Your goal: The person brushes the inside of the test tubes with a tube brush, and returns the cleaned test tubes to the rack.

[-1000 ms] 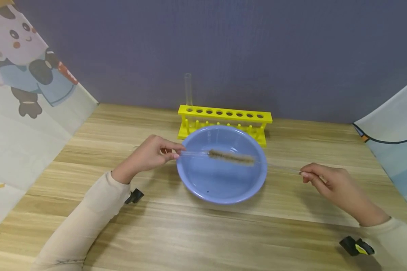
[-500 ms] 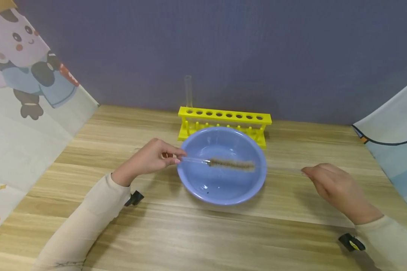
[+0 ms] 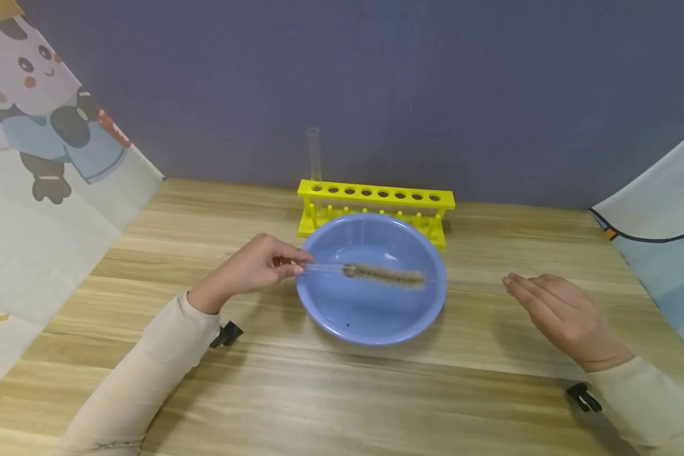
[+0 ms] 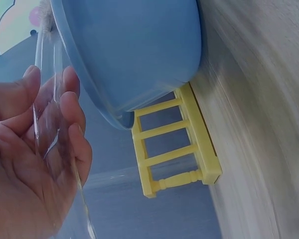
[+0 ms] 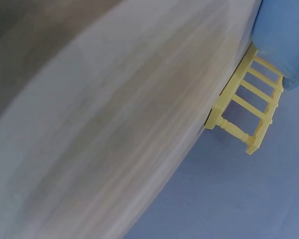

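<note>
My left hand (image 3: pixel 256 263) holds a clear glass test tube (image 3: pixel 326 268) over the left rim of a blue basin (image 3: pixel 370 316). Thumb and fingers wrap the tube in the left wrist view, where its mouth (image 4: pixel 50 42) points up toward bristles. A test tube brush (image 3: pixel 387 276) lies in line with the tube, its tan bristles right at the mouth and above the basin. From the bristles a thin wire handle runs right to my right hand (image 3: pixel 567 316), which pinches its end, back of the hand upward. The right wrist view does not show that hand.
Behind the basin stands a yellow test tube rack (image 3: pixel 376 193), with another clear test tube (image 3: pixel 315 155) upright in its leftmost hole. Black straps (image 3: pixel 226 334) hang by both wrists. A dark blue wall (image 3: pixel 376 82) closes off the wooden table's back edge.
My right hand has rolled over, from fingers facing the camera to its back facing up. The tube and bristles sit slightly lower, and the bristles have shifted a little to the left.
</note>
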A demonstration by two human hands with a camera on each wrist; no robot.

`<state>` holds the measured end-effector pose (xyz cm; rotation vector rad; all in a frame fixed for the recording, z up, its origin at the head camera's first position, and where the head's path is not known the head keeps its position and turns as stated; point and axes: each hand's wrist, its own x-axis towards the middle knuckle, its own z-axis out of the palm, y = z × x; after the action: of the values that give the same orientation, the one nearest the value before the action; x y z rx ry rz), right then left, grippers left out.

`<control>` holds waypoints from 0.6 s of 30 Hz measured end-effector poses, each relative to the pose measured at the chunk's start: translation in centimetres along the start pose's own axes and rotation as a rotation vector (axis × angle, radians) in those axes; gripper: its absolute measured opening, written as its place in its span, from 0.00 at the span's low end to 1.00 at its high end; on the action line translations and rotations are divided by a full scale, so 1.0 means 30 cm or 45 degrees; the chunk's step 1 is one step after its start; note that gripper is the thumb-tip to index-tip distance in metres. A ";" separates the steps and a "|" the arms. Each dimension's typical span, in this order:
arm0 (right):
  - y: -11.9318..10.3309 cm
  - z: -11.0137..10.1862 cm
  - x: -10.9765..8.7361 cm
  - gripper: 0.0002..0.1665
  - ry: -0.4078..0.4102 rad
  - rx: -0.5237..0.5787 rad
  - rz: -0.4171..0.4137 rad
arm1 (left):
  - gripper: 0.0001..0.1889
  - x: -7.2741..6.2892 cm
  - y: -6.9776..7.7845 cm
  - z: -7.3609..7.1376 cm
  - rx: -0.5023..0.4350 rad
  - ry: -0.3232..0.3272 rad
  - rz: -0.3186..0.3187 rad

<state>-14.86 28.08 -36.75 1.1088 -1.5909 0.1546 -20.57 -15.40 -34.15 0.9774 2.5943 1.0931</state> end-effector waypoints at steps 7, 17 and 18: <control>-0.002 0.010 0.005 0.14 0.020 0.008 -0.031 | 0.13 0.001 -0.003 0.008 -0.020 0.002 0.045; -0.017 0.007 0.019 0.16 -0.120 0.205 0.167 | 0.14 0.001 0.006 0.013 -0.021 0.009 0.053; -0.015 0.006 0.019 0.17 -0.142 0.225 0.185 | 0.14 0.001 0.007 0.014 -0.021 0.009 0.051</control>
<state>-14.62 27.41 -36.54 1.1532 -1.7852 0.3411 -20.34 -15.02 -34.31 1.0276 2.5781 1.1278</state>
